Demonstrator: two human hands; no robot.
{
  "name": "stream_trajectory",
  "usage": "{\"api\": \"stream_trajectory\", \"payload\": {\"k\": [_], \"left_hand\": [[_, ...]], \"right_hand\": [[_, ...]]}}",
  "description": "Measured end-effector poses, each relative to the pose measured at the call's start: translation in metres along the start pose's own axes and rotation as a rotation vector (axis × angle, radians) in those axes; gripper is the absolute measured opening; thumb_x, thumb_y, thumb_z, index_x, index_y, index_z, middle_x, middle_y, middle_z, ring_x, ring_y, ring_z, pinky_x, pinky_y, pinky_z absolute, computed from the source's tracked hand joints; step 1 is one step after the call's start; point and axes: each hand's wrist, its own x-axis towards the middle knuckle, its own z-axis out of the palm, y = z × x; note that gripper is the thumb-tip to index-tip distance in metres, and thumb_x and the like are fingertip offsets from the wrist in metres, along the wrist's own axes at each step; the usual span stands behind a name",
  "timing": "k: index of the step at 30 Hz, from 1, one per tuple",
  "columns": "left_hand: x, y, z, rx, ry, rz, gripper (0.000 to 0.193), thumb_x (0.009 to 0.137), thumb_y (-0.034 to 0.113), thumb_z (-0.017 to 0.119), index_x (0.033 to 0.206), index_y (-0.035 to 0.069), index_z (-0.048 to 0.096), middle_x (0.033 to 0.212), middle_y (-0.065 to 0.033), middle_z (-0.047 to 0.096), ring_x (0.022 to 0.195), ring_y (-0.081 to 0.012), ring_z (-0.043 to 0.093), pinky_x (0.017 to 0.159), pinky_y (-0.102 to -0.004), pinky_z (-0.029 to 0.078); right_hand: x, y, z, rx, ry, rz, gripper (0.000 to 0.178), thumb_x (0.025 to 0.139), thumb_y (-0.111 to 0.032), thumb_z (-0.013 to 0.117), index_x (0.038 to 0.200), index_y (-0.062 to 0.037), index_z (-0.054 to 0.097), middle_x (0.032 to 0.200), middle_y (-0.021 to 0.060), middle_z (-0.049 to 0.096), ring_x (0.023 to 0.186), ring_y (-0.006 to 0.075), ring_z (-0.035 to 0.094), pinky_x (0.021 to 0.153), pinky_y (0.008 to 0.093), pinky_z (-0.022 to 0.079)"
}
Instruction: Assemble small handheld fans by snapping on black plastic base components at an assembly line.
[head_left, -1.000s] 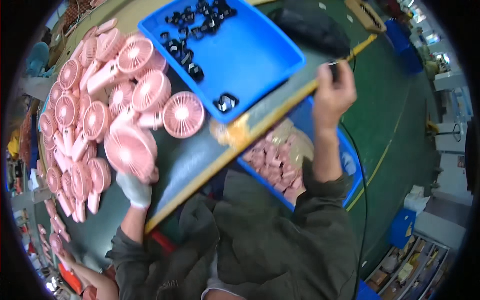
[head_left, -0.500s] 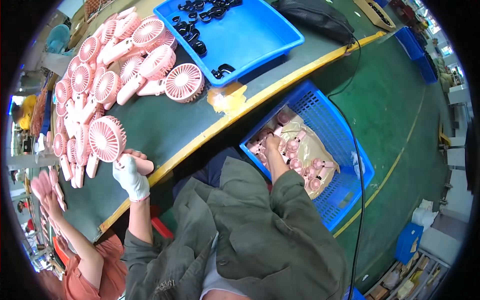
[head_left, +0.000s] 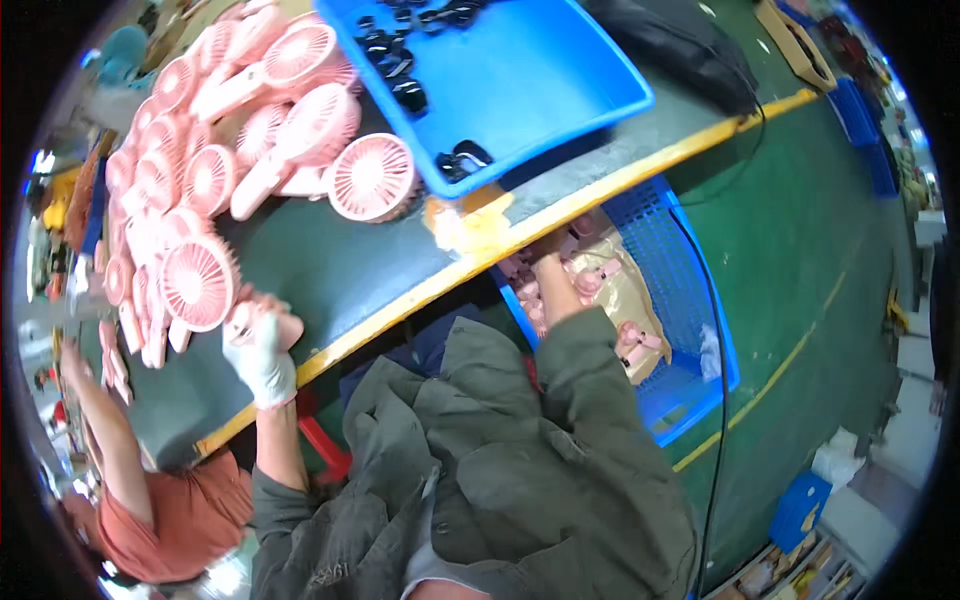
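In its white glove, my left hand [head_left: 260,365] is closed around the handle of a pink handheld fan [head_left: 200,283], just above the table near its yellow edge. The fan's round slatted head points left, against a large pile of similar pink fans [head_left: 210,180]. My bare right hand [head_left: 549,250] reaches down into a blue plastic basket [head_left: 690,300] beside the table. Its fingers are hidden by the table edge and shadow. Around that hand, several pink fans [head_left: 632,345] lie on a tan plastic liner [head_left: 630,290].
On the table stands a blue tray [head_left: 530,90] with several black curved parts [head_left: 400,65]. A black bag [head_left: 680,50] lies to its right. A dark cable [head_left: 722,450] hangs across the basket. At left, a co-worker's arm [head_left: 110,430] reaches over the table.
My right hand has gone farther under the table edge, so its fingers no longer show. My left hand keeps hold of the fan. The view has shifted, and the co-worker's arm has moved left.
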Motion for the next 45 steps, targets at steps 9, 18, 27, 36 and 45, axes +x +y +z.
{"api": "stream_trajectory", "payload": {"k": [9,18,27,36,45], "left_hand": [[-0.074,0.039,0.030,0.061,-0.038,-0.090,0.027,0.079,0.006,0.072,0.104,-0.001,0.063,0.083,0.0015,0.062,0.068,-0.0048,0.056,0.061,-0.0215,0.047],[-0.150,0.065,0.040,-0.150,-0.152,-0.437,0.051,0.097,0.053,0.045,0.093,0.005,0.061,0.069,-0.0051,0.060,0.052,-0.0135,0.058,0.047,-0.0247,0.046],[-0.166,0.023,0.010,-0.115,-0.262,-0.212,0.065,0.100,0.056,0.035,0.078,0.001,0.061,0.059,-0.0054,0.058,0.047,-0.0131,0.054,0.045,-0.0278,0.042],[-0.163,0.063,0.002,-0.087,-0.163,-0.519,0.025,0.089,0.025,0.061,0.082,0.002,0.062,0.068,-0.0039,0.060,0.053,-0.0126,0.056,0.048,-0.0256,0.045],[-0.160,0.042,0.022,-0.025,-0.291,-0.619,0.038,0.094,0.035,0.059,0.084,-0.001,0.064,0.066,-0.0071,0.062,0.053,-0.0144,0.060,0.048,-0.0264,0.047]], "right_hand": [[-0.067,-0.394,-0.094,0.221,-0.116,-0.012,0.011,0.081,0.000,0.066,0.090,0.0054,0.066,0.090,0.0117,0.059,0.079,0.0219,0.057,0.070,0.0309,0.047],[-0.077,-0.537,-0.116,0.217,-0.082,-0.932,0.031,0.060,0.002,0.074,0.090,-0.0038,0.065,0.086,0.0072,0.058,0.076,0.0255,0.055,0.066,0.0373,0.043],[-0.100,-0.549,-0.104,-0.010,-0.023,-1.296,0.031,0.067,-0.008,0.072,0.096,0.0012,0.065,0.100,0.0086,0.058,0.084,0.0230,0.056,0.076,0.0400,0.040],[-0.126,-0.530,-0.108,0.180,-0.177,-0.912,0.025,0.078,-0.015,0.070,0.090,0.0045,0.060,0.102,0.0179,0.060,0.084,0.0321,0.058,0.072,0.0426,0.047],[-0.142,-0.496,-0.085,0.757,-0.868,0.468,0.057,0.101,-0.053,0.036,0.099,-0.0026,0.061,0.060,0.0006,0.055,0.050,0.0106,0.054,0.047,0.0253,0.042]]}}
